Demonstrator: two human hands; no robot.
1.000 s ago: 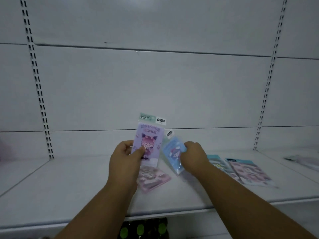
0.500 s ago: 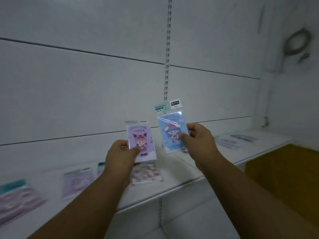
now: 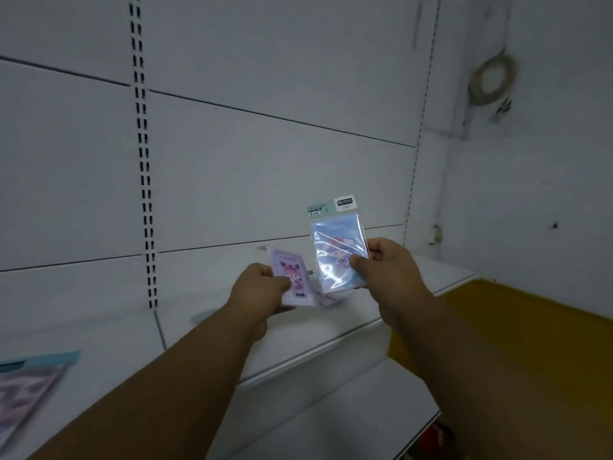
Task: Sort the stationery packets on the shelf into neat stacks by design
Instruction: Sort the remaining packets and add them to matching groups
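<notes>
My left hand (image 3: 257,288) grips a purple packet (image 3: 292,277) with a pink-haired cartoon girl, tilted back low over the white shelf (image 3: 298,340). My right hand (image 3: 384,263) holds a blue packet (image 3: 335,247) upright by its right edge; glare on its plastic hides part of the picture, and its header card reads "FASHION GRACE". The two packets are side by side, apart. A pale packet (image 3: 328,298) lies on the shelf just behind and below them, mostly hidden. A larger pink-and-teal packet (image 3: 30,383) lies flat at the far left.
White back panels with slotted uprights (image 3: 144,180) rise behind the shelf. The shelf ends at the right near a wall corner, with a yellow-brown surface (image 3: 517,343) beyond. A lower shelf (image 3: 348,413) shows beneath. A coiled cable (image 3: 494,79) hangs on the right wall.
The view has swung further right, so most flat packets slid out of view on the left. The purple packet has dropped and tilted back toward the shelf. The blue packet stays raised.
</notes>
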